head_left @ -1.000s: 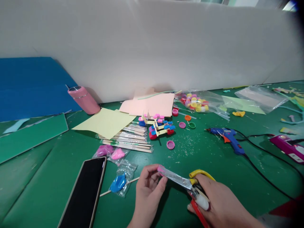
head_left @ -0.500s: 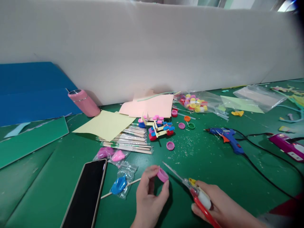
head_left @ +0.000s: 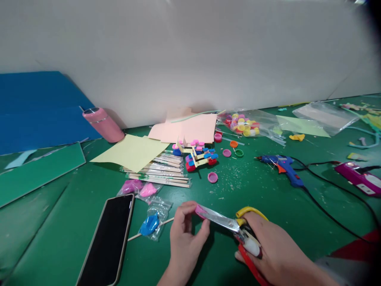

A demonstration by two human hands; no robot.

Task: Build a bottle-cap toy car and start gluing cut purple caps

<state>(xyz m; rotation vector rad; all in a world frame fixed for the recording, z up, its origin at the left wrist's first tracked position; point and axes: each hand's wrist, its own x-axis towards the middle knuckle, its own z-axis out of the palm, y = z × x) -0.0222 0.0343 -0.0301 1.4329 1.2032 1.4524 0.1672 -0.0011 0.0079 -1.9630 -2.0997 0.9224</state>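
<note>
My left hand (head_left: 187, 234) pinches a pink plastic cap (head_left: 201, 211) between thumb and fingers, over the table near the front. In my right hand (head_left: 270, 246) is a pair of scissors (head_left: 222, 220) with one yellow and one red handle, spread apart. A blade reaches leftward across the cap and covers part of it. Whether the blade only touches the cap or has cut into it, I cannot tell. A small white piece shows between the scissor handles. Beyond the hands, another pink cap (head_left: 212, 177) lies on the green table (head_left: 238, 194).
A blue glue gun (head_left: 279, 165) with its black cord lies right. Left are a phone (head_left: 107, 242), blue clay in a bag (head_left: 149, 225) and bundled sticks (head_left: 160, 174). Behind stand small stick models (head_left: 198, 157), loose caps and a bag of caps (head_left: 242, 125). A pink bottle (head_left: 104, 124) leans left.
The scissors have moved left and turned, their handles spreading, and a blade now lies across the pink cap. The left hand keeps its pinch. The view has tilted slightly down.
</note>
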